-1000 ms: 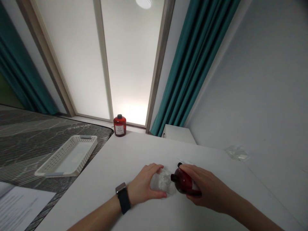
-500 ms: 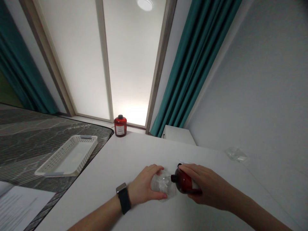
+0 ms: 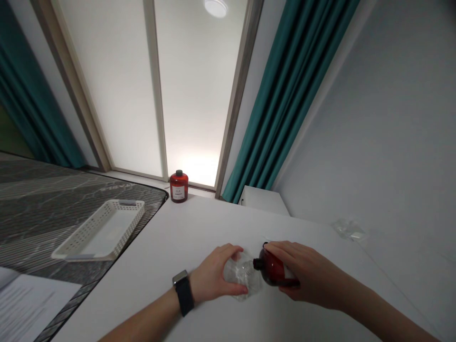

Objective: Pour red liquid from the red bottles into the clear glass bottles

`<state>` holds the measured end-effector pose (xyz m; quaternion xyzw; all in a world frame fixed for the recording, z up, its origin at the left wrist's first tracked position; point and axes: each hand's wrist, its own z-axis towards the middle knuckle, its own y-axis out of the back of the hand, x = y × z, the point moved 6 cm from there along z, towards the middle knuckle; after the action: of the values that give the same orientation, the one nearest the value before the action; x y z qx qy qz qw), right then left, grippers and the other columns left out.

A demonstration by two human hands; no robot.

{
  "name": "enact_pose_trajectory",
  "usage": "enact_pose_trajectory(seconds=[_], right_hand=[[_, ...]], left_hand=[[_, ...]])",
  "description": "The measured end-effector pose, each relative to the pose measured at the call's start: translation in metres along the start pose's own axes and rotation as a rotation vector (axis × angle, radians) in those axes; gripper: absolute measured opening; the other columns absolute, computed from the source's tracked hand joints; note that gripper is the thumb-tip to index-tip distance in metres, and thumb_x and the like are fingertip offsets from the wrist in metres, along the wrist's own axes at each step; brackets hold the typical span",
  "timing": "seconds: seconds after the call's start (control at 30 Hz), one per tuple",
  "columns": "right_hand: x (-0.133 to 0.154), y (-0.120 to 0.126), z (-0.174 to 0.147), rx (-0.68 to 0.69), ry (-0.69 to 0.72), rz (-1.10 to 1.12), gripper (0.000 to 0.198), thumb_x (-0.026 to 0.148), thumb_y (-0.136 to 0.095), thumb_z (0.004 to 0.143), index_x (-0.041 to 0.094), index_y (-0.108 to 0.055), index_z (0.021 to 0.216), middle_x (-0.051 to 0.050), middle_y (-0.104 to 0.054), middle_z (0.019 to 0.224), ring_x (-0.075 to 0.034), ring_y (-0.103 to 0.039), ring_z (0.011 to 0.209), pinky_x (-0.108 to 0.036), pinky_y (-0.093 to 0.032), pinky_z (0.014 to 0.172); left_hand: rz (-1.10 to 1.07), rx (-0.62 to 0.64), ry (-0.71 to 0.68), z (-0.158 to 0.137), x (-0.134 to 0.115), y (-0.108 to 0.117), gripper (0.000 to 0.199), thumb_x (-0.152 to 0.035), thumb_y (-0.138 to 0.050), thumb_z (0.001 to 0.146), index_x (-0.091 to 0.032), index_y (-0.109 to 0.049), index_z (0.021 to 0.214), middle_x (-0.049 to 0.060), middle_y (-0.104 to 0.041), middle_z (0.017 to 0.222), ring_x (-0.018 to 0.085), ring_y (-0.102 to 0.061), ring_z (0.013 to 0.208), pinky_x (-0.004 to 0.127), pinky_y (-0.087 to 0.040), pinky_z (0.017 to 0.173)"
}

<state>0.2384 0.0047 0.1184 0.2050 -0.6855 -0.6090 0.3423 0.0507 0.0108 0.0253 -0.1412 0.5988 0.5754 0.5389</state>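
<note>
My left hand point(image 3: 213, 273), with a dark watch on its wrist, curls its thumb and fingers around a clear, see-through container point(image 3: 241, 274) on the white table. In my right hand point(image 3: 308, 275) is a dark red-brown bottle point(image 3: 273, 270) with a pale label, tipped on its side. The bottle's black neck points left at the clear container's upper part. Whether liquid is running from it I cannot tell. A second red-brown bottle point(image 3: 178, 187) with a black cap and white label stands upright at the table's far edge.
A white perforated basket point(image 3: 76, 258) sits on a dark patterned surface at the left, with a printed sheet point(image 3: 35, 308) nearer me. Crumpled clear plastic point(image 3: 349, 229) lies by the right wall. Behind the white table point(image 3: 213, 218) stands a low white cabinet point(image 3: 266, 199).
Both hands, the clear container and the tipped bottle keep almost the same positions. The view has shifted very slightly.
</note>
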Motion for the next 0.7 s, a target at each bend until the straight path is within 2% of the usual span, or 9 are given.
enact_pose_trajectory(seconds=[0.7], right_hand=[[0.0033, 0.0016, 0.0008, 0.038, -0.001, -0.033, 0.069, 0.014, -0.069, 0.067, 0.019, -0.05, 0.133, -0.014, -0.062, 0.133, -0.031, -0.061, 0.114, -0.046, -0.05, 0.095]], left_hand=[[-0.017, 0.007, -0.012, -0.0002, -0.0003, 0.0002, 0.078, -0.035, -0.092, 0.062, -0.019, -0.052, 0.127, 0.006, -0.062, 0.112, 0.026, -0.059, 0.102, 0.041, -0.046, 0.094]])
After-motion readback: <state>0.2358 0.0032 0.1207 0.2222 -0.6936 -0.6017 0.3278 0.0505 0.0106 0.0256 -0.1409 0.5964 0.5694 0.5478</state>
